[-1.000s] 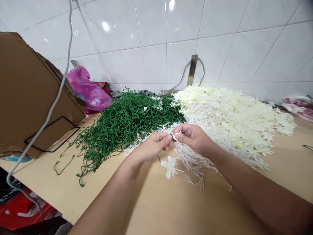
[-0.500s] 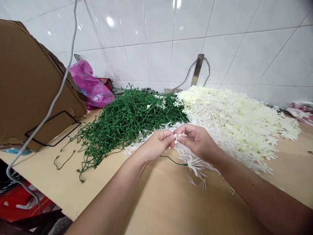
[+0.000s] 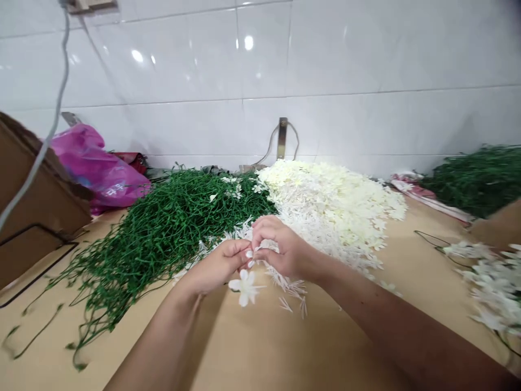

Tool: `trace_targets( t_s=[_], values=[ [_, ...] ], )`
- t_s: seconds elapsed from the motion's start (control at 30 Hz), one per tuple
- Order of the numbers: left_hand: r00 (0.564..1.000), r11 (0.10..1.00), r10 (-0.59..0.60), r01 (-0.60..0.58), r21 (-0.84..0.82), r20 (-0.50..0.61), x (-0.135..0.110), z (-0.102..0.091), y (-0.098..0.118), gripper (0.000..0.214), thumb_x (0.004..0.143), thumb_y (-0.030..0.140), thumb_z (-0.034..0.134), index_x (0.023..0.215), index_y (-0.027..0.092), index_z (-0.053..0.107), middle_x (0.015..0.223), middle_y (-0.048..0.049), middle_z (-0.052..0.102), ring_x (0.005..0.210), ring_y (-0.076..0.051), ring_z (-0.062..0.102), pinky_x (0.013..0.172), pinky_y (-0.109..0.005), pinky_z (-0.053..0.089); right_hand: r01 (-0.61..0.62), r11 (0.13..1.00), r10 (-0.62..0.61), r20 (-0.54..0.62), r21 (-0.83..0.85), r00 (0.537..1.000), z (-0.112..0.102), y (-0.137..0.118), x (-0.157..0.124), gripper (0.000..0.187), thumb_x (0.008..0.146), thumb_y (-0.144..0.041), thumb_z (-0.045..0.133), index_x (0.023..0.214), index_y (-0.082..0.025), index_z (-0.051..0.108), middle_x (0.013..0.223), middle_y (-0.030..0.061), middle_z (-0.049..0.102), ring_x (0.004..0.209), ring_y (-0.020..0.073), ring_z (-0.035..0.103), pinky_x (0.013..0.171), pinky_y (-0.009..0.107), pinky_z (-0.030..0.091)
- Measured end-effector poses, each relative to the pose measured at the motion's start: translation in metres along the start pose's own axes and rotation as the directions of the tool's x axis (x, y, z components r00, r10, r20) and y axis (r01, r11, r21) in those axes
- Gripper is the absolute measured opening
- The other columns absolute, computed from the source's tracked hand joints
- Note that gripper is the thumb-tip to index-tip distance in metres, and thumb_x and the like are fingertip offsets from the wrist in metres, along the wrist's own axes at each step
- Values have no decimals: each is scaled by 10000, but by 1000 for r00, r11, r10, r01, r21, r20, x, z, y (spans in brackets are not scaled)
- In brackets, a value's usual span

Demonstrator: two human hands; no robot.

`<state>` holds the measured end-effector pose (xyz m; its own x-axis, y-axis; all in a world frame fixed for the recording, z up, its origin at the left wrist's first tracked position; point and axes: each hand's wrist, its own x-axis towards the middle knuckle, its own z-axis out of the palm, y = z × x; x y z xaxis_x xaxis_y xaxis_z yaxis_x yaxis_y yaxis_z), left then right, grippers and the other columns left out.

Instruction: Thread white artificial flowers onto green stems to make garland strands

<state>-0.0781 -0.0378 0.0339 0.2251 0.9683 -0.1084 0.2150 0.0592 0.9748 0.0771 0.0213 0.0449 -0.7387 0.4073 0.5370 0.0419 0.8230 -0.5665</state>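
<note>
My left hand (image 3: 228,263) and my right hand (image 3: 280,247) meet at the centre, fingertips pinched on a small white artificial flower (image 3: 250,263), which the fingers partly cover. Just below them hangs an open white flower (image 3: 245,287) with pointed petals, seemingly on the same stem. To the left of my hands is a heap of green plastic stems (image 3: 179,217). Behind and right of them lies a pile of cream-white petal pieces (image 3: 345,198). Thin white stamen sprigs (image 3: 291,285) are scattered under my right hand.
Assembled white flowers (image 3: 494,285) lie at the right edge, with more green stems (image 3: 484,179) behind. At left stand a cardboard box (image 3: 28,201), a black wire frame (image 3: 36,228) and a pink plastic bag (image 3: 100,168). A grey cable (image 3: 52,125) hangs in front.
The view has turned right, bringing the assembled flowers into sight. Below my hands, the stem's white tip has swung left and now shows as an open flower. Both hands keep pinching together.
</note>
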Motion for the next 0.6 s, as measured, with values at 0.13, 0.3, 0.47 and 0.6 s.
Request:
trace_targets(
  t_s=[0.13, 0.3, 0.47, 0.6],
  values=[
    [1000, 1000, 8, -8, 13, 3, 5, 4, -3, 394, 649, 518, 510, 545, 149, 415, 488, 48, 348, 472, -62, 272, 454, -200, 218, -44, 995, 48, 44, -94, 998, -5, -3, -2, 54, 726, -169, 542, 686, -142, 518, 799, 56, 503, 832, 150, 433, 788, 297, 368],
    [1000, 999, 10, -11, 51, 14, 10, 19, 5, 377, 611, 510, 537, 544, 143, 484, 511, 19, 443, 506, -85, 365, 500, -212, 290, -60, 964, 99, 139, -259, 985, -33, -14, -13, 54, 735, -138, 508, 686, -148, 486, 781, 45, 492, 793, 132, 437, 756, 278, 375],
    [995, 986, 83, -73, 153, -62, 15, 21, -1, 389, 678, 503, 439, 620, 138, 559, 521, 10, 467, 526, -103, 407, 550, -229, 333, -343, 808, 383, -15, -479, 924, -105, -44, -41, 74, 781, -214, 434, 729, -171, 465, 823, 52, 513, 727, 124, 479, 666, 275, 415],
    [994, 959, 92, -73, 276, -58, 17, 21, -8, 345, 713, 449, 400, 647, 147, 551, 522, 24, 442, 518, -106, 399, 531, -226, 320, -595, 285, 504, -410, -752, 760, -184, -63, -90, 80, 741, -247, 448, 672, -208, 460, 690, 48, 541, 593, 146, 491, 532, 291, 392]
  ],
)
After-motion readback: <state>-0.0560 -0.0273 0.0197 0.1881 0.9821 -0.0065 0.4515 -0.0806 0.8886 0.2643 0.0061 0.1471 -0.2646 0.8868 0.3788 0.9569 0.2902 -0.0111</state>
